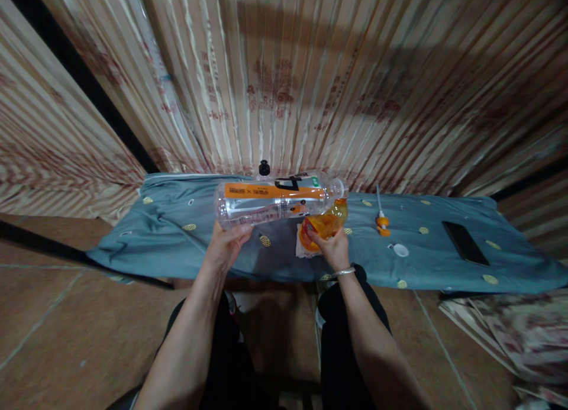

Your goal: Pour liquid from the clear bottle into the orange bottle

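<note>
My left hand (231, 244) is closed around the base end of a large clear plastic bottle (275, 198) with an orange and silver label. The bottle lies almost level in the air, its uncapped mouth pointing right. Under that mouth, my right hand (333, 247) grips a smaller see-through orange bottle (322, 228), tilted with its neck up to the right. The two necks are close together; whether they touch is unclear. Folded white tissue (306, 250) shows beneath the orange bottle. An orange pump head (382, 222) with its dip tube lies to the right, near a white cap (400, 250).
A narrow table with a blue-grey cloth (426, 268) spans the view. Toward its right end lies a black phone (465, 242). A black bottle top (264, 167) shows behind the large bottle. Patterned curtains (284, 90) hang along the back, with dark poles (84, 73) at the sides.
</note>
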`<state>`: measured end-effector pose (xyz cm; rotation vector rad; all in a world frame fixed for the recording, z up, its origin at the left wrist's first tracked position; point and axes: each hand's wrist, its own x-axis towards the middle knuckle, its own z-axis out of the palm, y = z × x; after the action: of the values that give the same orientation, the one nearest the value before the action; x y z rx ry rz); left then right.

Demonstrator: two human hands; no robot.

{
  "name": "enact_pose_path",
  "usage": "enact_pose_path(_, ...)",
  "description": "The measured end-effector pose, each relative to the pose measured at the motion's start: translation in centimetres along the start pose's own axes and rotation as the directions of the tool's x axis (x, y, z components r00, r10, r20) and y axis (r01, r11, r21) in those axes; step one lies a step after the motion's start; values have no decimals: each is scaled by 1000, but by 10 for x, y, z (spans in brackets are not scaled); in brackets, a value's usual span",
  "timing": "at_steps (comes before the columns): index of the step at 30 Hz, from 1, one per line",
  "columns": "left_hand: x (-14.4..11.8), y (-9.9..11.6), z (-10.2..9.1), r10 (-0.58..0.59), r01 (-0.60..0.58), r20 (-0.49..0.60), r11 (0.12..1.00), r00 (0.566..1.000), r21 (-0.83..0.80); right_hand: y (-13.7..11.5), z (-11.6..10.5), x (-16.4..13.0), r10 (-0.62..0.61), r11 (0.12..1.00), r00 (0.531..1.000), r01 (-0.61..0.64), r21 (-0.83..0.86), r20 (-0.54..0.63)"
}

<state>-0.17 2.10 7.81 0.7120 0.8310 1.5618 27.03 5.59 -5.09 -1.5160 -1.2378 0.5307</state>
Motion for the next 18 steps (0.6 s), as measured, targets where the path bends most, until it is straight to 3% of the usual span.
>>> enact_pose_path(6,1,-1,-2,0,0,-1,1000,1000,-12,-4,0,2,55,998,998,-55,39,-3)
enact_pose_path(14,0,-1,-1,5,-5,7,1000,1000,-10,-5,-1,1,21,1000,999,-21,-1,-25)
enact_pose_path(18,0,0,-1,-7,7,11,1000,1000,-5,-9,-1,1,65,997,997,-67,-42,-40)
